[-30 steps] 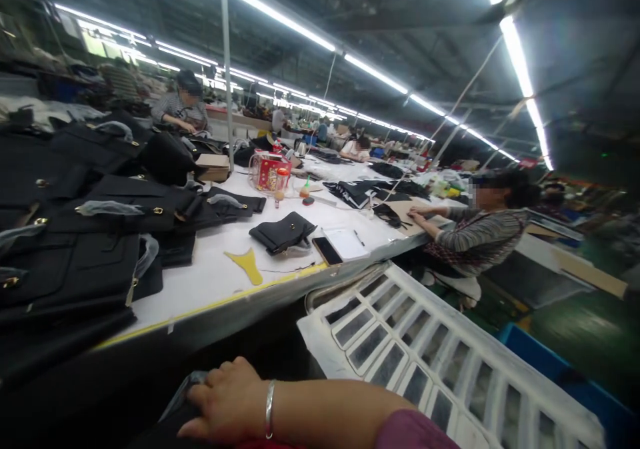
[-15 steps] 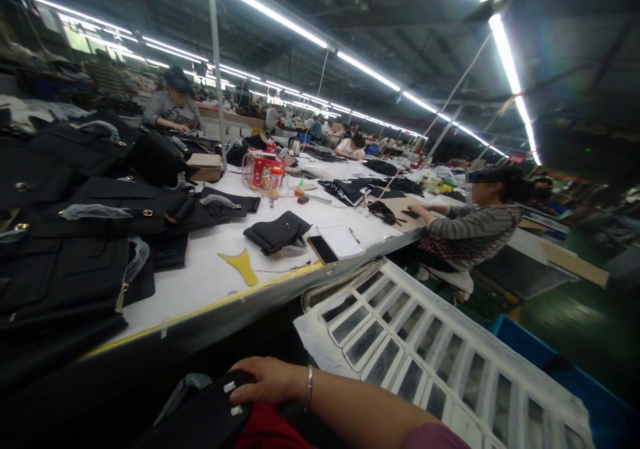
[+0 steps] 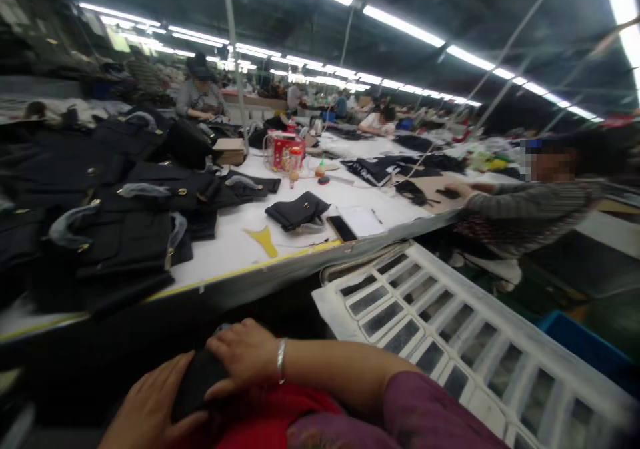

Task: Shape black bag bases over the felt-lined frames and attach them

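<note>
In my lap, low in the view, is a black bag (image 3: 199, 379), mostly hidden by my hands. My left hand (image 3: 155, 399) wraps round its near left side, with the thumb along the lower edge. From the other side my right hand (image 3: 245, 356), with a silver bangle at the wrist, grips its upper right part. Red cloth lies beneath my right wrist. Ahead on the white table (image 3: 230, 236) lie a smaller black bag (image 3: 297, 210) with a wrapped handle, a yellow cut piece (image 3: 263, 240) and a phone (image 3: 342, 228).
Black bags (image 3: 125, 236) are heaped on the table's left. A white slotted rack (image 3: 390, 309) stands at my right, with a blue bin (image 3: 585, 342) beyond it. A co-worker (image 3: 530, 202) sits at the table's right. A red bag (image 3: 285, 149) stands further back.
My left hand has come into view and taken hold of the black bag. My right hand has shifted slightly up on it. The camera has turned a little left and downward.
</note>
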`<state>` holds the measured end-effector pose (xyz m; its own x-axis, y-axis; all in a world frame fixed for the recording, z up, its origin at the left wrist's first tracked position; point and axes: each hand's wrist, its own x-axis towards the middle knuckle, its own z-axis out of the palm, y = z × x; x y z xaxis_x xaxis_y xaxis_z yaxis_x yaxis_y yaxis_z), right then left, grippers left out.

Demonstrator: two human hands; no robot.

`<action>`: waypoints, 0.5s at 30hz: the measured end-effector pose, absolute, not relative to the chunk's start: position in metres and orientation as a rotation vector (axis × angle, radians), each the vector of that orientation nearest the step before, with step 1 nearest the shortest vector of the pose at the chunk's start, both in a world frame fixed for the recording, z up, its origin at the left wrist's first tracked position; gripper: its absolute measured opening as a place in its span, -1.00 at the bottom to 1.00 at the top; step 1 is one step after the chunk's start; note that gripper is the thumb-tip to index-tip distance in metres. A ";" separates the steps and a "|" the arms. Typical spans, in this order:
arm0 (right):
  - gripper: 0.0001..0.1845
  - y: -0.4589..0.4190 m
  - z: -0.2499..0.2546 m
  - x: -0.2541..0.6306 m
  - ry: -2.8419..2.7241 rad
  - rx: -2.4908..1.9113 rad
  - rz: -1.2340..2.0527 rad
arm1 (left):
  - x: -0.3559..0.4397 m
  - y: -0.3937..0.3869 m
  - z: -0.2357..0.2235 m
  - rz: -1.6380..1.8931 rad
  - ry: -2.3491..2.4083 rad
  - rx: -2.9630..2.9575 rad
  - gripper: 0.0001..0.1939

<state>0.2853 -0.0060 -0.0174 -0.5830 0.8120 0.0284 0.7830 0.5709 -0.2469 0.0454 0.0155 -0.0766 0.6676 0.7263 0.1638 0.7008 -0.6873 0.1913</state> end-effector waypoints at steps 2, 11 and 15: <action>-0.14 -0.008 -0.009 0.301 -2.710 -1.243 0.383 | 0.040 0.012 -0.063 0.238 1.165 2.760 -0.17; -0.17 -0.001 -0.029 0.345 -2.521 -1.255 0.725 | 0.018 0.012 -0.041 0.153 1.276 2.583 -0.11; -0.17 0.003 -0.028 0.340 -2.500 -1.240 0.775 | 0.019 0.014 -0.039 0.160 1.256 2.524 -0.09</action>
